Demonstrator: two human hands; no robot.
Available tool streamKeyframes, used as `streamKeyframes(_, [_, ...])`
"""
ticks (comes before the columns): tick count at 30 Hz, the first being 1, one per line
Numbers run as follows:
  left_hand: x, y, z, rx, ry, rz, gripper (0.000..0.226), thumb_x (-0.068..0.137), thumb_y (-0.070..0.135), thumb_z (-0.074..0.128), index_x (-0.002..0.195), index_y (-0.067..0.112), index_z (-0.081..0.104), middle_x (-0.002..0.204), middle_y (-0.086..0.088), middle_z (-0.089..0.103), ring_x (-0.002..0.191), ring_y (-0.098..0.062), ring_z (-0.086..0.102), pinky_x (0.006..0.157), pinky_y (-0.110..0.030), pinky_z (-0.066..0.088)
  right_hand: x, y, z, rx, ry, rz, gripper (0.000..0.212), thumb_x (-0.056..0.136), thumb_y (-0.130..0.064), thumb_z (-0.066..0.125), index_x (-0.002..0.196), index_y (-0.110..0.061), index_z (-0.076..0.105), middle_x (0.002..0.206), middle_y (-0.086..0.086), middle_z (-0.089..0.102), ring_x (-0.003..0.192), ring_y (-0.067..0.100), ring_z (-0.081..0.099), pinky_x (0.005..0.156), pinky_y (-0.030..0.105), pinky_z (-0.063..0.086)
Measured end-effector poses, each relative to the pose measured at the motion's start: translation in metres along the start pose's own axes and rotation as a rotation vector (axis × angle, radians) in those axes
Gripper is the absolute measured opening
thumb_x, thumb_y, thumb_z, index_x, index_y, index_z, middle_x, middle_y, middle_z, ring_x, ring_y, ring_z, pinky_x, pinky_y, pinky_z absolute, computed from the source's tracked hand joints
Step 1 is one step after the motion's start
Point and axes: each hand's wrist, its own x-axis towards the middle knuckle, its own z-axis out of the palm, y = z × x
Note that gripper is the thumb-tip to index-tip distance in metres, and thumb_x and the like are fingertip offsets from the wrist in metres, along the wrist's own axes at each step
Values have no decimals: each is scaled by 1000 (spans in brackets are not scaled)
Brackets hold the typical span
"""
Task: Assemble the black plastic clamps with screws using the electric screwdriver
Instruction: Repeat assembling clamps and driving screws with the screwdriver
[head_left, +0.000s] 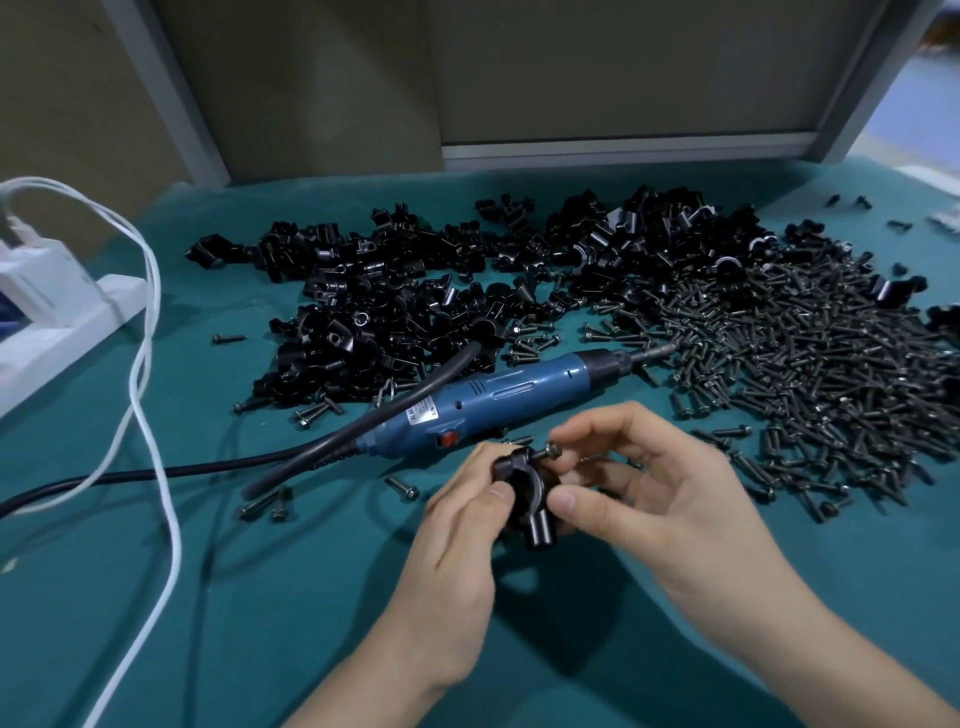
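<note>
Looking down from the head camera, both hands meet over a teal-green table cover (311, 597), sharing one black plastic clamp (522, 486) just above the cloth, near the bottom centre of the view. The left hand (457, 535) grips the clamp from the left, its thumb pressed on the curved body and its fingers curled behind. The right hand (654, 499) pinches it from the right, thumb on the clamp's side and fingers curled round the back, with the index fingertip at the head of a screw (549, 451) that sticks out of the clamp's upper ear.

Just beyond the hands the blue electric screwdriver (493, 400) lies on its side, touched by neither hand. Its bit points up and right into a broad pile of loose screws (810, 374), and its black cord (156, 473) trails off to the left. Behind it spreads a heap of black clamp parts (415, 296). At the left edge sits a white power strip (57, 332), and a white cable (150, 374) loops down from it across the cloth.
</note>
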Motion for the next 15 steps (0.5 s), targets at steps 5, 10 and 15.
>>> streamKeyframes(5, [1, 10, 1, 2, 16, -30, 45, 76, 69, 59, 95, 29, 67, 84, 3, 68, 79, -12, 62, 73, -44, 52, 3, -3, 1, -84, -2, -36, 27, 62, -17, 78, 87, -14, 71, 84, 5, 71, 80, 14, 67, 71, 24, 55])
streamKeyframes(10, [4, 16, 2, -349, 44, -175, 34, 66, 43, 71, 92, 23, 76, 73, 0, 66, 70, -9, 64, 47, -23, 47, 14, -22, -4, -247, -37, -73, 26, 69, -14, 78, 93, -19, 69, 89, -1, 73, 85, 12, 68, 73, 30, 56])
streamKeyframes(15, [4, 21, 1, -514, 61, -271, 23, 67, 32, 77, 84, 17, 78, 70, -4, 65, 64, -9, 62, 47, -22, 46, 64, -46, -20, -854, -156, -177, 40, 82, -4, 68, 111, -31, 62, 111, -24, 63, 103, -8, 56, 91, 10, 43])
